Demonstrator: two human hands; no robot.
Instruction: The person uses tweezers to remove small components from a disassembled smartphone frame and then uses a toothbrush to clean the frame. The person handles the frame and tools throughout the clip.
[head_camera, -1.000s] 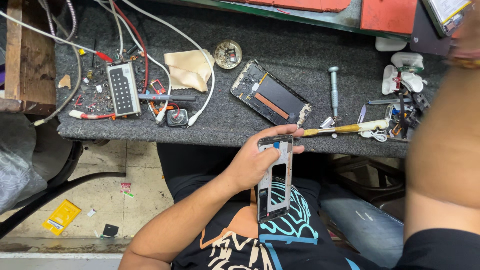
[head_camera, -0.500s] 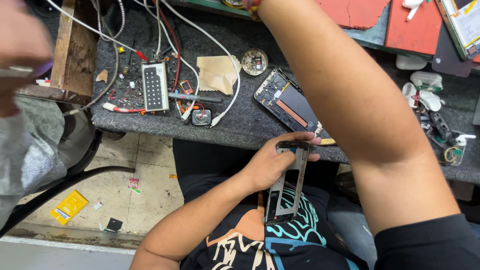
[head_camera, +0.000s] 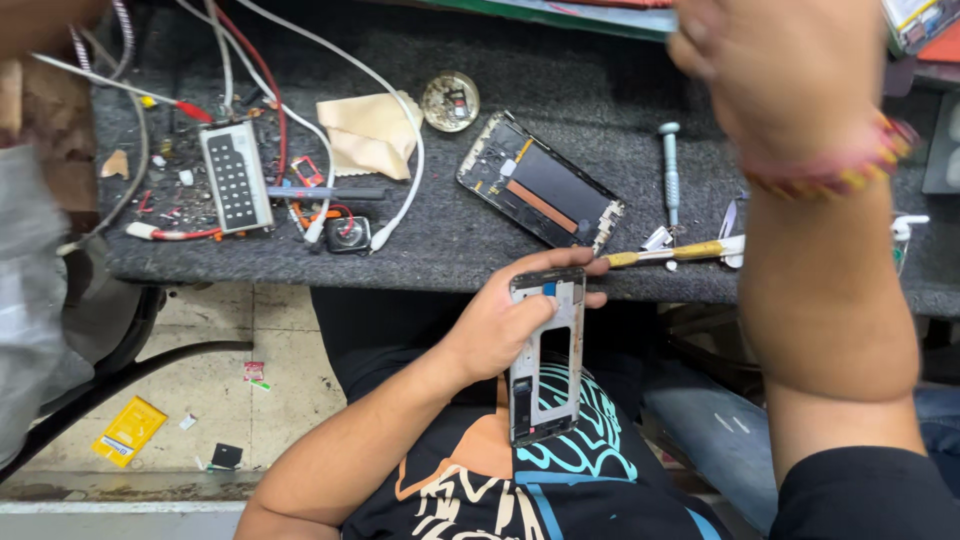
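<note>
Head view: left hand (head_camera: 500, 325) clamped on grey phone frame (head_camera: 545, 355); right hand (head_camera: 790, 75) raised, blurred, grip unclear.

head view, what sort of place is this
Likely a phone repair bench: an opened black phone body lies on the dark grey felt-topped worktop beside a grey-handled screwdriver, and the left hand holds a silver phone frame.
</note>
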